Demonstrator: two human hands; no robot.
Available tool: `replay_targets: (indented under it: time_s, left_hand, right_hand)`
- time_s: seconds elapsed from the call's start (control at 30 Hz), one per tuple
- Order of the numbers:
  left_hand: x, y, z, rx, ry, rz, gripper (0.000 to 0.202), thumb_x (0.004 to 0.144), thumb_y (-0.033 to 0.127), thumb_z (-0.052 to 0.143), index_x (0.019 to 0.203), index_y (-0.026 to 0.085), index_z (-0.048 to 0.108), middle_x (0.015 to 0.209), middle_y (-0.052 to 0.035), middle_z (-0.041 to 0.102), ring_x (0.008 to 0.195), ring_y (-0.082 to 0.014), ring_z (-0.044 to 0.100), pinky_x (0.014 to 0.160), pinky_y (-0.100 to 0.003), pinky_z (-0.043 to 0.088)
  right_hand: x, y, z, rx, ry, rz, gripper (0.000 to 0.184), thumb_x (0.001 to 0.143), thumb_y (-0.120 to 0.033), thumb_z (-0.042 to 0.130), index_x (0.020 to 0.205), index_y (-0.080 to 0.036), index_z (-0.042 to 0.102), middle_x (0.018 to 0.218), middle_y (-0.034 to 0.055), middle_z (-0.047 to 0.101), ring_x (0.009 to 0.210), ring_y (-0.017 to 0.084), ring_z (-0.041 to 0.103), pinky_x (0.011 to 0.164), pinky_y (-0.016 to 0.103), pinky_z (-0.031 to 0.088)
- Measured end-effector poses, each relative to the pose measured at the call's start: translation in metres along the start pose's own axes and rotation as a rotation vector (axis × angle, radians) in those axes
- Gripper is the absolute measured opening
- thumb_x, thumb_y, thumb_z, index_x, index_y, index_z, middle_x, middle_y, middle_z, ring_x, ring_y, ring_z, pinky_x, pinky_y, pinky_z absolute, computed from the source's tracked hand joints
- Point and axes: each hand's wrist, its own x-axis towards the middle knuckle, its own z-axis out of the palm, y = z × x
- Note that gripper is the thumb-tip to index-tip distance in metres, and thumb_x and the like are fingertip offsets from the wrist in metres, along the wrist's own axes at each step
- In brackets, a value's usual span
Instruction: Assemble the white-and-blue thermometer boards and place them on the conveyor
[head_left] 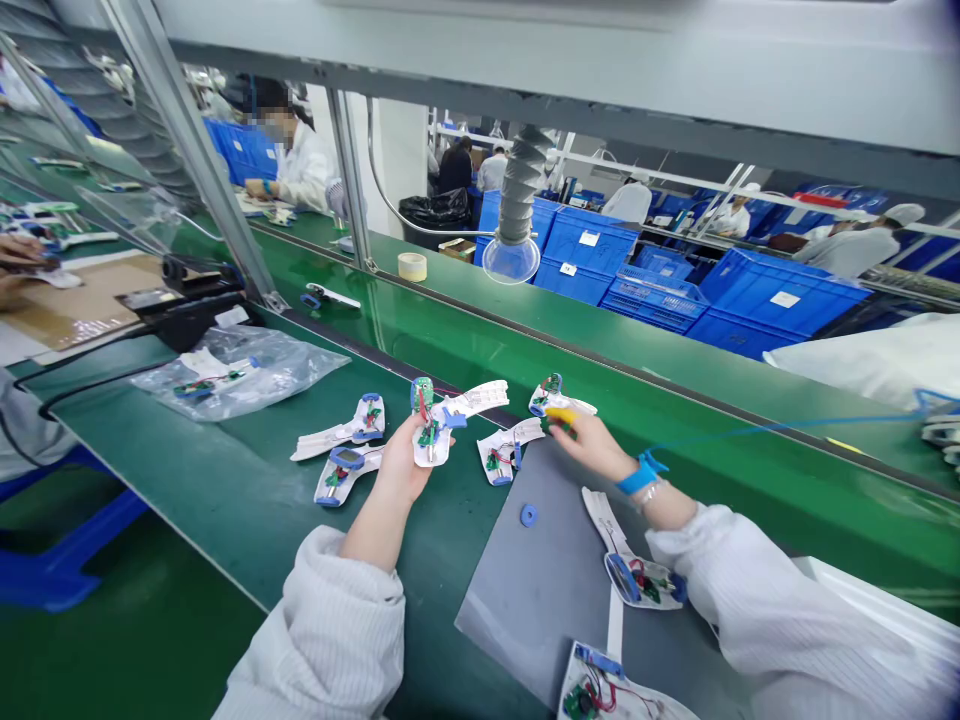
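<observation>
One curved white plastic shell [435, 447], packed with green boards and thin red wires, sits gripped in the left hand [407, 458] above the smooth green tabletop [247, 450]; the right hand's [596, 447] fingers pinch a yellow object [561, 414] near a second flared shell [508, 442].

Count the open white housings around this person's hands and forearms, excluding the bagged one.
7: one housing in the left hand, two left of it, two beside the right hand, two lower right; the right sleeve may hide more.

Wht housing [486, 398] w/ grn PCB [424, 395], blu wristband [641, 476], gry mat [517, 590].
</observation>
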Motion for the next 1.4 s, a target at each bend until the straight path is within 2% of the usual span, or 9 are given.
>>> replay_targets:
  time_s: [0.1, 0.23, 0.57, 0.73, 0.83, 0.97, 1.17, 1.27, 1.4]
  left_hand:
    - [0.002, 0.001, -0.002, -0.022, 0.042, 0.005, 0.013, 0.076, 0.019, 0.044, 0.079, 0.015, 0.056, 0.061, 0.0003, 0.058, 0.049, -0.0116, 0.055, 0.047, -0.024, 0.048]
    - [0.007, 0.003, -0.007, -0.053, 0.110, 0.038, 0.013, 0.076, 0.020, 0.043, 0.081, 0.017, 0.054, 0.062, 0.0019, 0.058, 0.050, -0.0112, 0.056, 0.049, -0.024, 0.048]
    - [0.012, 0.002, -0.012, -0.006, 0.159, 0.093, 0.018, 0.075, 0.027, 0.043, 0.086, 0.019, 0.055, 0.076, -0.0008, 0.062, 0.061, -0.0137, 0.059, 0.051, -0.024, 0.046]
    - [0.013, -0.001, -0.010, 0.014, 0.172, 0.204, 0.025, 0.076, 0.029, 0.040, 0.095, 0.020, 0.053, 0.092, -0.0032, 0.063, 0.077, -0.0158, 0.062, 0.056, -0.024, 0.048]
    - [-0.005, -0.008, -0.016, 0.016, 0.171, 0.296, 0.030, 0.077, 0.026, 0.043, 0.106, 0.024, 0.048, 0.108, -0.0018, 0.060, 0.093, -0.0156, 0.060, 0.062, -0.021, 0.048]
    - [-0.054, -0.034, -0.052, 0.076, 0.142, 0.307, 0.036, 0.078, 0.024, 0.048, 0.113, 0.032, 0.044, 0.117, -0.0002, 0.058, 0.097, -0.0168, 0.060, 0.065, -0.024, 0.049]
    - [-0.115, -0.075, -0.116, 0.190, 0.269, 0.227, 0.036, 0.079, 0.024, 0.053, 0.112, 0.031, 0.042, 0.127, -0.0047, 0.052, 0.105, -0.0166, 0.058, 0.080, -0.027, 0.050]
    - [-0.124, -0.072, -0.126, 0.229, 0.299, 0.278, 0.047, 0.074, 0.020, 0.060, 0.115, 0.033, 0.041, 0.130, -0.0044, 0.049, 0.109, -0.0179, 0.055, 0.085, -0.030, 0.049]
    - [-0.121, -0.050, -0.137, 0.213, 0.346, 0.361, 0.055, 0.070, 0.017, 0.064, 0.117, 0.031, 0.040, 0.124, -0.0056, 0.053, 0.104, -0.0184, 0.058, 0.085, -0.031, 0.049]
  right_hand:
    - [0.028, 0.046, 0.004, -0.078, 0.023, 0.163, 0.043, 0.081, -0.029, 0.051, 0.119, -0.007, 0.050, 0.117, 0.0188, 0.052, 0.108, 0.030, 0.049, 0.092, 0.039, 0.037]
    - [0.036, 0.087, 0.012, -0.131, -0.041, 0.283, 0.036, 0.080, -0.033, 0.055, 0.104, -0.006, 0.057, 0.099, 0.0186, 0.059, 0.093, 0.028, 0.057, 0.082, 0.035, 0.042]
    - [-0.014, 0.095, -0.002, -0.072, -0.054, 0.197, 0.035, 0.081, -0.028, 0.053, 0.110, -0.008, 0.054, 0.099, 0.0150, 0.056, 0.093, 0.024, 0.055, 0.082, 0.034, 0.043]
    - [-0.041, 0.076, -0.004, -0.007, -0.080, 0.091, 0.038, 0.077, -0.030, 0.057, 0.111, -0.012, 0.055, 0.100, 0.0115, 0.058, 0.091, 0.023, 0.057, 0.081, 0.034, 0.047]
    - [-0.046, 0.054, -0.004, 0.010, -0.083, 0.011, 0.042, 0.075, -0.031, 0.059, 0.112, -0.015, 0.055, 0.108, 0.0111, 0.056, 0.100, 0.024, 0.054, 0.088, 0.037, 0.044]
    - [-0.056, 0.014, -0.002, -0.007, -0.005, -0.013, 0.042, 0.081, -0.030, 0.051, 0.118, -0.010, 0.050, 0.123, 0.0166, 0.045, 0.115, 0.028, 0.042, 0.098, 0.042, 0.033]
    - [-0.078, -0.052, 0.015, -0.018, -0.193, -0.267, 0.025, 0.085, -0.027, 0.044, 0.105, -0.019, 0.058, 0.104, 0.0074, 0.057, 0.082, 0.018, 0.058, 0.075, 0.028, 0.045]
    - [-0.080, -0.068, 0.025, -0.186, -0.269, -0.348, 0.028, 0.083, -0.016, 0.040, 0.104, -0.018, 0.058, 0.110, 0.0084, 0.055, 0.076, 0.017, 0.059, 0.067, 0.028, 0.044]
    - [-0.077, -0.072, 0.028, -0.277, -0.251, -0.366, 0.030, 0.079, -0.007, 0.035, 0.092, -0.017, 0.060, 0.093, 0.0085, 0.059, 0.064, 0.016, 0.059, 0.056, 0.026, 0.039]
